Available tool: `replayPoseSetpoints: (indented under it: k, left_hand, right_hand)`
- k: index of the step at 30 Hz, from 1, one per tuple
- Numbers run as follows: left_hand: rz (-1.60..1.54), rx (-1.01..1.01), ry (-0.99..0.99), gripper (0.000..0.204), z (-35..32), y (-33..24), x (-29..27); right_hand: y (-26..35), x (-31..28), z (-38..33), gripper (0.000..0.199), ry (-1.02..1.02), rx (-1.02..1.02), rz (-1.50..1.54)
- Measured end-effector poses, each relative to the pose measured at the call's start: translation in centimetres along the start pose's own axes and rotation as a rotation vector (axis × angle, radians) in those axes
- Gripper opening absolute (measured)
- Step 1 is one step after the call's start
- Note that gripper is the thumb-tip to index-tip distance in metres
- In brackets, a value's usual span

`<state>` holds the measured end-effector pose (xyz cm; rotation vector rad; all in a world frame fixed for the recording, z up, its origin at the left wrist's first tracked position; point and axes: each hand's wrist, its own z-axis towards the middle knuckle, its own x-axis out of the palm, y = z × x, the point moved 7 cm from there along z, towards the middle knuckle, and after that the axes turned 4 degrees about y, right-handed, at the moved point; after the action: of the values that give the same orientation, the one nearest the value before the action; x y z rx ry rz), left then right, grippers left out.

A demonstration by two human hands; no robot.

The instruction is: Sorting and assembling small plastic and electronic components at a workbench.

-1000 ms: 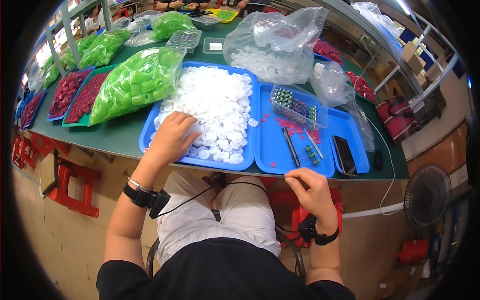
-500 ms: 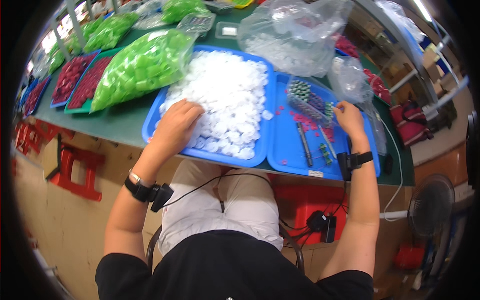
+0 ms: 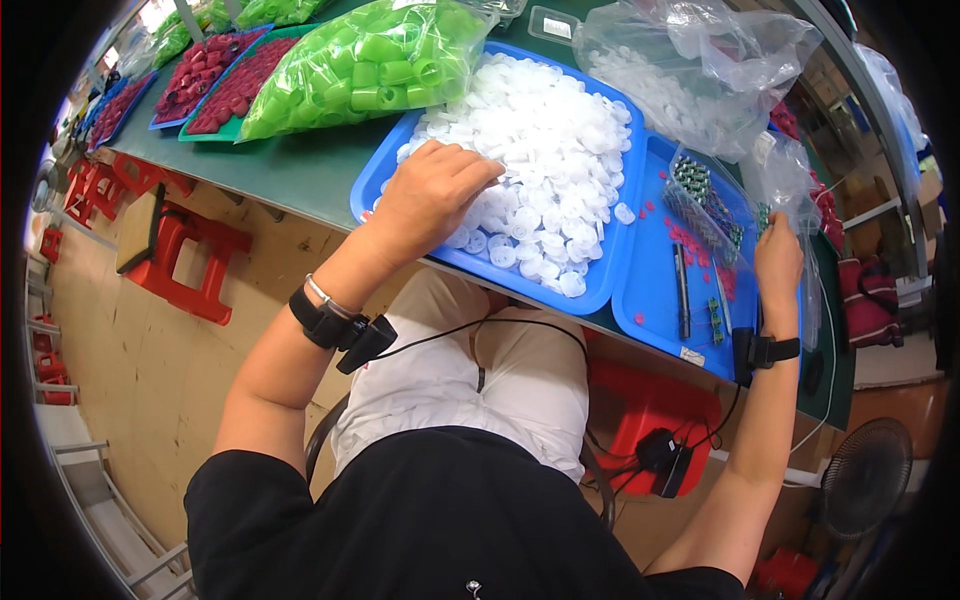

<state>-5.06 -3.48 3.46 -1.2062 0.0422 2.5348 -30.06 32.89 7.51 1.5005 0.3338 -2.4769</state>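
Observation:
A blue tray [image 3: 366, 196] is heaped with small white translucent plastic discs [image 3: 545, 150]. Over its near left part is my left hand [image 3: 440, 197], fingers curled together at the discs; whatever they pinch is hidden. To the right, a second blue tray [image 3: 655, 290] carries a clear plastic box [image 3: 690, 213] packed with small green electronic parts. My right hand [image 3: 780, 262] is by the box's right end, fingertips closed beside a green piece [image 3: 763, 217]; whether they grip it is unclear. A black pen [image 3: 682, 290], pink bits and loose green pieces [image 3: 715, 320] lie in that tray.
A bag of green plastic caps [image 3: 375, 70] leans over the white discs' tray at the left. Trays of dark red parts [image 3: 235, 95] stand beyond it. A clear bag [image 3: 690, 70] lies at the back right. Red stools [image 3: 190, 262] and a fan [image 3: 868, 475] stand beside the table.
The view has turned, so the table sits further right and higher in it. Both hands keep nearly the same places at their trays; the left fingers seem slightly further over the discs.

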Motion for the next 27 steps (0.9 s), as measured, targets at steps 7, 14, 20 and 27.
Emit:
replayPoseSetpoints:
  k: [7, 14, 20, 27]
  left_hand:
    - [-0.094, 0.086, -0.099, 0.019, 1.1, -0.7, -1.7]
    - [-1.315, -0.968, -0.826, 0.041, -8.8, 14.0, -1.6]
    - [-1.949, -1.261, -0.998, 0.087, -10.4, 16.4, 1.0]
    - [-2.229, -1.078, -0.830, 0.101, -6.9, 17.7, 2.2]
  right_hand:
    - [0.4, 0.5, -0.6, 0.021, 0.195, -0.027, -0.009]
    - [15.5, -7.9, -0.6, 0.026, 0.122, -0.434, 0.479]
    - [31.6, -8.0, 1.5, 0.040, 0.054, -0.963, 0.664]
    - [41.3, -3.3, 6.5, 0.024, -0.006, -1.099, 0.385]
